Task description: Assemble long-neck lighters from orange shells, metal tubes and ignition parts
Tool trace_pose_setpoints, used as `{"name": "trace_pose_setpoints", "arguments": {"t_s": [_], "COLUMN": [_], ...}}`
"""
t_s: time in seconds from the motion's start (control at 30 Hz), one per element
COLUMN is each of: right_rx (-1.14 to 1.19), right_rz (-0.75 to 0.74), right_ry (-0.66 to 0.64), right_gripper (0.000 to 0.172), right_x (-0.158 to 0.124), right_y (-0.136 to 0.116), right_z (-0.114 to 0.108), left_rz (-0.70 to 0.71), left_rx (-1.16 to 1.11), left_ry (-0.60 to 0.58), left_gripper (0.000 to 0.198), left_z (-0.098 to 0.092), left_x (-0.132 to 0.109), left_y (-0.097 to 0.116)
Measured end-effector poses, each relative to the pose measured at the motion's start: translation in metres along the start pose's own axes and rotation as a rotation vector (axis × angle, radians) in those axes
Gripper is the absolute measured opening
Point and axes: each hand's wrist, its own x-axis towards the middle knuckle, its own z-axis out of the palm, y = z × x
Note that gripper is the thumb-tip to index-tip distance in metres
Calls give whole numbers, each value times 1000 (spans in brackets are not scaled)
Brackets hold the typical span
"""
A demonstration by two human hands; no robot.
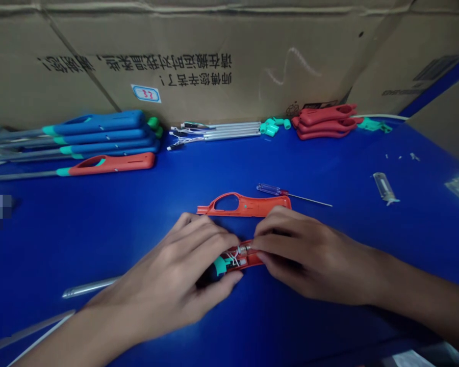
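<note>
My left hand (pixel 187 260) is closed around an orange-red half shell of a long-nosed gas lighter (pixel 255 260). Inside the shell show a teal trigger (pixel 221 265), thin white wires (pixel 234 259) and a small metal fitting (pixel 244 250). My right hand (pixel 313 250) grips the other end of the same shell, its fingertips at the fitting; they hide part of it. From under my left wrist a silver metal tube (pixel 87 288) sticks out leftward. Just beyond my hands lies the matching empty half shell (pixel 263 206), inner side up.
A screwdriver (pixel 275 190) lies behind the half shell. Finished-looking blue lighters (pixel 107 122) and one red lighter (pixel 115 163) are at left. Metal tubes with wires (pixel 233 130), teal parts (pixel 273 126) and red shells (pixel 325 122) line the cardboard wall (pixel 252 30). At right sits a clear fuel tank (pixel 383 186).
</note>
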Motion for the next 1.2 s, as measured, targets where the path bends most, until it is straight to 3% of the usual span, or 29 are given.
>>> {"name": "trace_pose_setpoints", "arguments": {"t_s": [0.53,0.83,1.2], "right_rx": [113,19,-5], "right_rz": [54,148,199], "right_ry": [-11,-145,-236], "right_gripper": [14,19,16], "right_x": [0,-3,-4], "right_y": [1,2,5], "right_z": [-5,-35,-38], "left_rz": [21,37,40], "left_rx": [8,41,30], "left_ry": [-18,15,27], "left_gripper": [23,21,26], "left_z": [0,0,2], "left_x": [-1,-2,-1], "left_y": [-1,-1,-3]}}
